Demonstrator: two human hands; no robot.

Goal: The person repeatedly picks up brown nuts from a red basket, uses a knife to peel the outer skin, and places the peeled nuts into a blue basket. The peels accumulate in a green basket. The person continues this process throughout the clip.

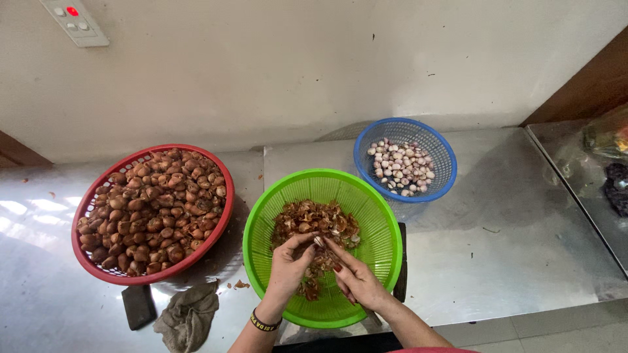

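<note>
Head view: left hand and right hand pinch one shallot between fingertips. Shallot sits above the green basket, over the peels.

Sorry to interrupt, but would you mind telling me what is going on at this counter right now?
A person is peeling a small shallot, held between the left hand and right hand over the green basket, which holds loose brown skins. The red basket on the left is heaped with unpeeled shallots. The blue basket behind holds a shallow layer of pale peeled ones. A grey cloth lies on the steel counter.
</note>
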